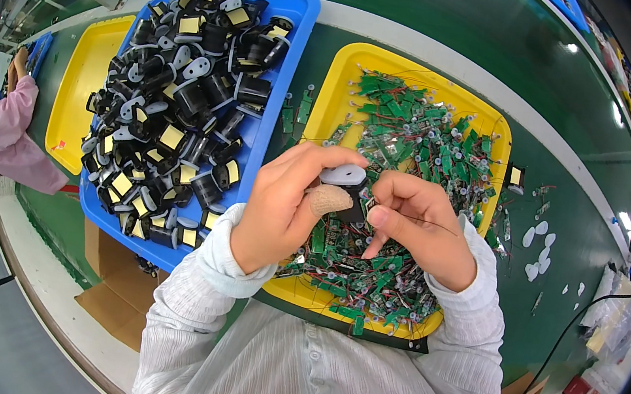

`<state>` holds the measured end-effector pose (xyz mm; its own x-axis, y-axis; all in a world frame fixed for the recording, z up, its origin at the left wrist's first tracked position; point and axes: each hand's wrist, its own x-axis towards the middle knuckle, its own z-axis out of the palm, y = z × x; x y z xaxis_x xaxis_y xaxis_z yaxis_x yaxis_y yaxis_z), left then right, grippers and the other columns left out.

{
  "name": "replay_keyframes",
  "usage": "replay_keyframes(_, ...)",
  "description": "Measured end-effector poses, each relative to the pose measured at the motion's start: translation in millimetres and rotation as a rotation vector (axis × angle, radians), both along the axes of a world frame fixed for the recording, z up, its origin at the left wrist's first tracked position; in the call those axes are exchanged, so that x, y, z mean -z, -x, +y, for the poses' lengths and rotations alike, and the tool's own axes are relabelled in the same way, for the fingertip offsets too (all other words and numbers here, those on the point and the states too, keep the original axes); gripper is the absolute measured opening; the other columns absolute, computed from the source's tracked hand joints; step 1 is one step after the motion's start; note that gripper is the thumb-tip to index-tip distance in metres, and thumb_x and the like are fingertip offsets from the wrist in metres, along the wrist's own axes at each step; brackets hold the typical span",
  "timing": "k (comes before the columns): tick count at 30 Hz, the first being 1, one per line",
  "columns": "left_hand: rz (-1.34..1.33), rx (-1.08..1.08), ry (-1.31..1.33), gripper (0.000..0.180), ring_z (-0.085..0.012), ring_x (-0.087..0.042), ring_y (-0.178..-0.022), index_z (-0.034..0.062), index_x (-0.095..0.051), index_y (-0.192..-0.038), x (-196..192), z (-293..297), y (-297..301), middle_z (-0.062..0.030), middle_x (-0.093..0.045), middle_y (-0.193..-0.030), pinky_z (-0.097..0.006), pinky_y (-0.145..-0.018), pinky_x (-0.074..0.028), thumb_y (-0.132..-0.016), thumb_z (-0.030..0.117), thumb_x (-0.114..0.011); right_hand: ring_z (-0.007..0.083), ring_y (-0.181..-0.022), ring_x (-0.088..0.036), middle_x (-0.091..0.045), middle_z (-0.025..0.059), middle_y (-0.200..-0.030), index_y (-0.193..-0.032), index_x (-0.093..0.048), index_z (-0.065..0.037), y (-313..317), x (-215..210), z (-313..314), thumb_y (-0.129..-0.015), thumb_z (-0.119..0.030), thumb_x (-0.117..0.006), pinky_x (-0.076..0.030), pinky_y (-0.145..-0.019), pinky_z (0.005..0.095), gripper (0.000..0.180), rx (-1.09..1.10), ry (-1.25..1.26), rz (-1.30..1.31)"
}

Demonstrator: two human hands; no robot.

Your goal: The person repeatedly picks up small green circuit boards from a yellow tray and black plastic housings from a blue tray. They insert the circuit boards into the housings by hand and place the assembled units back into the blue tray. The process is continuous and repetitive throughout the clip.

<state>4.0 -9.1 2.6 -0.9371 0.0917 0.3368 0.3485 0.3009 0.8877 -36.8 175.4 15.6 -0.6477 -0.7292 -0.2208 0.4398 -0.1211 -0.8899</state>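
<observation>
My left hand (276,206) is closed around a small black plastic housing (354,204) with a grey oval end cap (344,174). A beige cover wraps the tip of its thumb. Close against the housing's right side, my right hand (424,231) pinches a small part between thumb and fingertips; the fingers mostly hide it, and thin wires show beside them. Both hands are over a yellow tray (337,72) heaped with green circuit boards (391,103) that carry thin wires and small clear round pieces.
Left of my hands, a blue tray (295,59) holds many black housings (195,97) with cream pads. Beyond it lies another yellow tray (79,86). White oval pieces (538,238) and one housing (516,178) lie to the right. A person in pink (11,121) sits far left. A black cable (574,319) hangs lower right.
</observation>
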Motion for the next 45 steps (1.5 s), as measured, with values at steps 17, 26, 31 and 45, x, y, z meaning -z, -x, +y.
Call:
replay_keyframes(17,-0.314,0.192,-0.380,0.047,-0.0180,-0.050,-0.109,0.0054,-0.047,-0.127,4.4,1.5,2.6,-0.0105,-0.052,-0.122,-0.029,-0.084,-0.045,-0.081,0.005,-0.053,0.0207,-0.054,-0.054,-0.051,0.0095,-0.069,-0.077,-0.054,-0.001,-12.5,-1.7,-10.8,-0.077,-0.005,-0.063,-0.041,-0.049,0.0290,0.010,0.282,-0.445,0.931)
replay_keyframes(26,-0.387,0.168,-0.510,0.042,-0.0149,-0.050,-0.105,0.0038,-0.050,-0.124,-5.0,5.8,-1.2,-0.0099,-0.049,-0.124,-0.029,-0.084,-0.046,-0.082,0.002,-0.055,0.0123,-0.063,-0.058,-0.055,0.0081,-0.076,-0.081,-0.054,0.002,-8.9,-5.2,-7.2,-0.080,-0.003,-0.060,-0.047,-0.054,0.0232,0.008,0.198,-0.275,0.557)
replay_keyframes(31,-0.361,0.153,-0.485,0.040,-0.0127,-0.050,-0.102,0.0025,-0.053,-0.120,-3.6,0.4,-1.4,-0.0081,-0.053,-0.118,-0.027,-0.082,-0.047,-0.081,0.004,-0.059,0.0095,-0.072,-0.058,-0.057,0.0064,-0.084,-0.086,-0.055,0.003,-6.0,-4.8,-5.7,-0.081,-0.004,-0.060,-0.051,-0.058,0.0233,0.010,0.169,-0.172,0.318)
replay_keyframes(45,-0.535,0.183,-0.566,0.040,-0.0126,-0.052,-0.099,0.0036,-0.050,-0.123,-14.0,-0.2,-0.9,-0.0072,-0.056,-0.113,-0.027,-0.076,-0.049,-0.085,0.010,-0.058,0.0095,-0.074,-0.056,-0.055,0.0039,-0.086,-0.086,-0.055,-0.001,-2.7,-5.3,0.3,-0.081,-0.007,-0.062,-0.051,-0.061,0.0232,0.011,0.100,-0.111,0.014)
